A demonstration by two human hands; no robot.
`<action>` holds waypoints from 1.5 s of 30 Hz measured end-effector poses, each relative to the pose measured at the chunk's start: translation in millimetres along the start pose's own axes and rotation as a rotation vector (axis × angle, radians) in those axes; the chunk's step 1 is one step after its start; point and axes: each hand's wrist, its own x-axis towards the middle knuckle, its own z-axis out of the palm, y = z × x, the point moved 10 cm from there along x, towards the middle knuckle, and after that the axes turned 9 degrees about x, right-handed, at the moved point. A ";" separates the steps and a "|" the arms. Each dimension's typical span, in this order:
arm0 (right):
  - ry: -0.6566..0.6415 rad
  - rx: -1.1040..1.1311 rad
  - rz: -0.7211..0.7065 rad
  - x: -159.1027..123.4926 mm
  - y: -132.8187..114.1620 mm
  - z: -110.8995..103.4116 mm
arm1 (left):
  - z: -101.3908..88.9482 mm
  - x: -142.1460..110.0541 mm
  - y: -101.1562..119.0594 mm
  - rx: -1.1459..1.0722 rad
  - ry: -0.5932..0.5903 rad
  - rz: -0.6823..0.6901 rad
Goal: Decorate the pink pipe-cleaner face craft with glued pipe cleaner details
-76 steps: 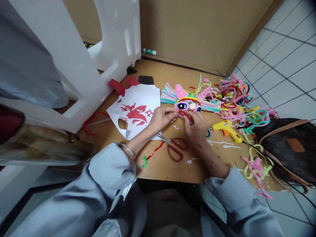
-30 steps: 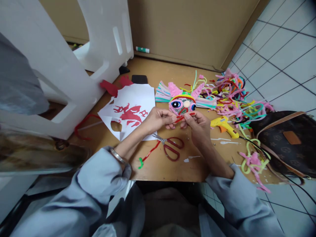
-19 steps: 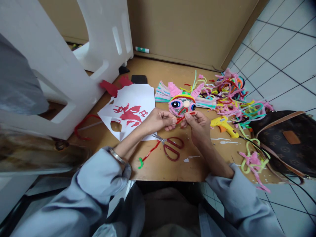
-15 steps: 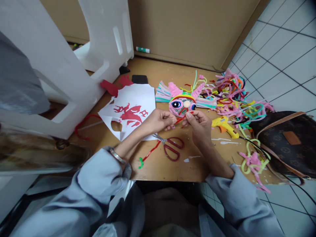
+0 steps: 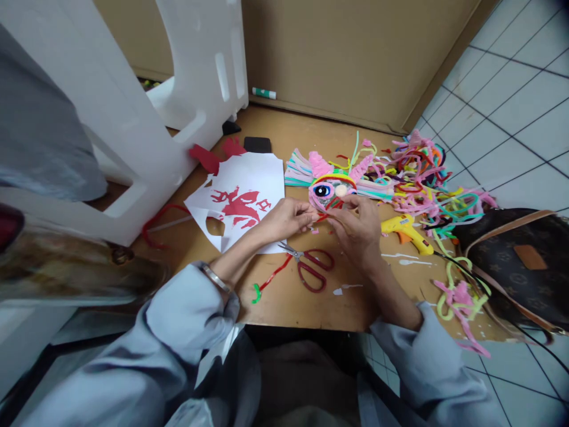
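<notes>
Between the fingertips of my left hand (image 5: pixel 291 218) and my right hand (image 5: pixel 358 231) is a short red pipe cleaner (image 5: pixel 323 217). Both hands are closed in a pinch on it. Just behind them lies a pipe-cleaner animal face (image 5: pixel 331 191) with pink ears, a large blue eye, a pale round nose and striped pastel bundles at both sides. My right fingers cover its lower right part and its other eye. Below my hands rest open scissors (image 5: pixel 315 267) with red handles. A red strip with a green end (image 5: pixel 275 271) lies left of the scissors.
A yellow glue gun (image 5: pixel 406 232) with a black cord lies to the right. Behind it is a heap of coloured pipe cleaners (image 5: pixel 422 172). White paper with red cut-outs (image 5: pixel 240 178), a black phone-like object (image 5: pixel 257 145), a white plastic panel (image 5: pixel 208 71) and a brown handbag (image 5: pixel 515 261) surround the work area.
My right hand has turned and shifted inward over the face, now covering its right eye. My left hand keeps its pinch. The whole view has shifted slightly.
</notes>
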 end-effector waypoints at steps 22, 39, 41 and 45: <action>-0.010 -0.056 -0.148 0.9 -12.3 -1.1 | -4.9 1.5 6.2 -0.102 0.003 0.005; 0.006 -0.324 -0.161 9.7 -10.5 21.4 | -14.5 36.0 -53.8 -0.484 0.378 -0.057; 0.015 -0.332 -0.168 9.7 -10.4 21.7 | -11.4 37.6 -50.8 -0.506 0.353 -0.039; 0.021 -0.351 -0.156 10.4 -8.5 22.1 | -10.2 37.2 -47.7 -0.512 0.344 -0.015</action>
